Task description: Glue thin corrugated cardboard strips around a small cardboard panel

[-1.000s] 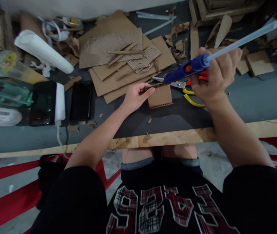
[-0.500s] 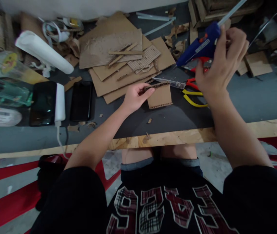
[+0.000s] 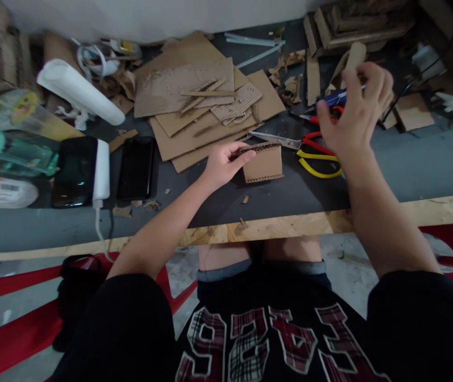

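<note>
Pinches a small card (image 3: 264,163) in the left hand (image 3: 226,162), thumb on the near side and fingers behind: a narrow hold, closed on the far left corner of the card. With corrugated ridges visible along both far and near edges. Holds the card over the near part of the table (image 3: 409,164), in front of the stacked sheets (image 3: 172,139); cannot tell whether resting on the surface or just above it.

Spreads the right hand (image 3: 349,109) wide, thumb well apart from curved fingers, over the blue glue gun (image 3: 334,98). Hides much of the gun; cannot tell whether touching it with the fingertips.

Between the hands, has scissors (image 3: 284,139) lying flat, blades pointing left, red and yellow handles toward the right wrist. Just beyond, near the right thumb, has a red-handled tool (image 3: 313,120), partly covered.

Past the left hand, has loose strips (image 3: 206,93) on the sheets, and farther back glue sticks (image 3: 260,55). Well to the left, has a phone (image 3: 136,168) face up.
</note>
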The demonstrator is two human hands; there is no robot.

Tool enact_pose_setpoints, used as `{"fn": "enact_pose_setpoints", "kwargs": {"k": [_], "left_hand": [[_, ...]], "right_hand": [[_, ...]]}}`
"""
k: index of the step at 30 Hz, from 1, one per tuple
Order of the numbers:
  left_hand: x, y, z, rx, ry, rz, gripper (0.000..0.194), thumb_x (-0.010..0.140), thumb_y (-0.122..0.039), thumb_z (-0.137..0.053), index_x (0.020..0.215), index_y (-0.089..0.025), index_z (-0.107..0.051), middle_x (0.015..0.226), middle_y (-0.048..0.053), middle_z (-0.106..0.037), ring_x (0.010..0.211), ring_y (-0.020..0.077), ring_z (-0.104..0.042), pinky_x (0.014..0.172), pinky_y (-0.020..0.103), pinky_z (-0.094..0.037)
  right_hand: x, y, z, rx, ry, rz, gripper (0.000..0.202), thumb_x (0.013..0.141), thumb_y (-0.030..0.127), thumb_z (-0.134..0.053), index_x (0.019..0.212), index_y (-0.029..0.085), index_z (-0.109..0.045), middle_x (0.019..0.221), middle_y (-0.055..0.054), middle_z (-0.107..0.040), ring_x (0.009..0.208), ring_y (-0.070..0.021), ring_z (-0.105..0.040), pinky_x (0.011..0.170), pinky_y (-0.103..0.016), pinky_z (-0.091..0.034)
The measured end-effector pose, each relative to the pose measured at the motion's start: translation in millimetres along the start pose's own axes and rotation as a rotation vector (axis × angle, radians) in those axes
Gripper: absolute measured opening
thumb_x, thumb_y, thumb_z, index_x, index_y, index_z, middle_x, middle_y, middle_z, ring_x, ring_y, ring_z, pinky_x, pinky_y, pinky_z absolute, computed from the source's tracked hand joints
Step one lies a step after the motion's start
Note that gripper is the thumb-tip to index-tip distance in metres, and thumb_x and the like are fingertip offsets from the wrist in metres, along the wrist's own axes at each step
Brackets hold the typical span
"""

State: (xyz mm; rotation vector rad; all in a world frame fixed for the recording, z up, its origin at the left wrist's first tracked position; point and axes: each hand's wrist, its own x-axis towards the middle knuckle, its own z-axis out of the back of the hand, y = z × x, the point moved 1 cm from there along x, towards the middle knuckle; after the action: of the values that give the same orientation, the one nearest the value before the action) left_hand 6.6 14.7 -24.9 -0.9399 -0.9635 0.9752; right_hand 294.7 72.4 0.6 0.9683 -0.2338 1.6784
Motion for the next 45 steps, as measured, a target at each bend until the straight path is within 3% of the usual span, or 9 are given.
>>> {"fn": "enact_pose_setpoints", "kwargs": {"k": [2,5,7,13,17,25,34,40,45], "left_hand": [[0,1,-0.5,0.001,0.012,-0.004,0.061,0.076,-0.073,-0.064,0.093,-0.015,-0.071,0.080,0.006,-0.073,0.065,0.0109,-0.062,0.061,0.022,-0.049],[1,3,-1.0,0.004,0.030,-0.008,0.062,0.076,-0.075,-0.063,0.093,-0.015,-0.071,0.080,0.005,-0.073,0.066,0.0116,-0.062,0.062,0.023,-0.050],[1,4,-0.8,0.005,0.034,-0.003,0.064,0.076,-0.075,-0.062,0.095,-0.015,-0.071,0.083,0.005,-0.074,0.068,0.0124,-0.064,0.063,0.023,-0.051],[-2,-2,0.2,0.107,0.097,-0.030,0.060,0.080,-0.073,-0.059,0.092,-0.015,-0.072,0.075,0.003,-0.070,0.062,0.0109,-0.059,0.058,0.022,-0.044],[-2,-5,0.5,0.150,0.110,-0.049,0.061,0.080,-0.074,-0.058,0.089,-0.016,-0.073,0.068,0.002,-0.067,0.059,0.0108,-0.056,0.056,0.022,-0.040],[-2,-4,-0.4,0.114,0.122,-0.070,0.060,0.079,-0.073,-0.060,0.088,-0.015,-0.072,0.070,0.002,-0.068,0.060,0.0105,-0.059,0.057,0.021,-0.043],[-2,-3,-0.4,0.091,0.131,-0.057,0.059,0.079,-0.070,-0.063,0.093,-0.014,-0.073,0.076,0.004,-0.073,0.065,0.0115,-0.064,0.060,0.021,-0.047],[-2,-2,-0.4,0.113,0.125,-0.078,0.059,0.079,-0.070,-0.063,0.093,-0.013,-0.074,0.075,0.003,-0.073,0.064,0.0106,-0.063,0.059,0.020,-0.046],[-2,-2,-0.5,0.103,0.131,-0.081,0.057,0.080,-0.069,-0.064,0.094,-0.014,-0.074,0.077,0.003,-0.074,0.064,0.0107,-0.064,0.061,0.021,-0.048]], "right_hand": [[-4,36,9,0.198,0.111,0.289,0.048,0.084,0.062,-0.062,0.119,0.029,-0.067,0.130,-0.013,-0.060,0.123,-0.0338,-0.052,0.107,-0.056,-0.038],[-14,75,10,0.343,0.250,0.448,0.044,0.079,0.061,-0.069,0.111,0.030,-0.069,0.131,-0.007,-0.061,0.122,-0.0317,-0.055,0.107,-0.055,-0.044],[-21,86,5,0.376,0.276,0.474,0.037,0.080,0.052,-0.070,0.110,0.032,-0.069,0.133,-0.006,-0.062,0.122,-0.0301,-0.056,0.108,-0.054,-0.045],[-29,84,-7,0.450,0.201,0.498,0.019,0.082,0.034,-0.068,0.100,0.028,-0.070,0.120,-0.007,-0.067,0.112,-0.0295,-0.061,0.096,-0.056,-0.052],[-29,86,-7,0.490,0.146,0.568,0.016,0.082,0.027,-0.068,0.098,0.025,-0.068,0.115,-0.008,-0.068,0.108,-0.0263,-0.063,0.092,-0.050,-0.054],[-32,87,-5,0.440,0.260,0.436,0.010,0.085,0.034,-0.064,0.093,0.034,-0.070,0.118,0.000,-0.070,0.109,-0.0256,-0.063,0.098,-0.051,-0.052],[-31,88,-7,0.475,0.122,0.558,0.009,0.083,0.027,-0.068,0.092,0.025,-0.069,0.110,-0.005,-0.072,0.103,-0.0242,-0.067,0.089,-0.046,-0.056],[-32,86,-8,0.457,0.261,0.451,0.010,0.086,0.032,-0.065,0.091,0.026,-0.071,0.115,-0.005,-0.070,0.111,-0.0267,-0.063,0.099,-0.050,-0.051],[-34,84,-10,0.474,0.288,0.432,0.011,0.086,0.033,-0.065,0.092,0.027,-0.071,0.115,-0.005,-0.070,0.112,-0.0283,-0.063,0.101,-0.053,-0.049]]}}
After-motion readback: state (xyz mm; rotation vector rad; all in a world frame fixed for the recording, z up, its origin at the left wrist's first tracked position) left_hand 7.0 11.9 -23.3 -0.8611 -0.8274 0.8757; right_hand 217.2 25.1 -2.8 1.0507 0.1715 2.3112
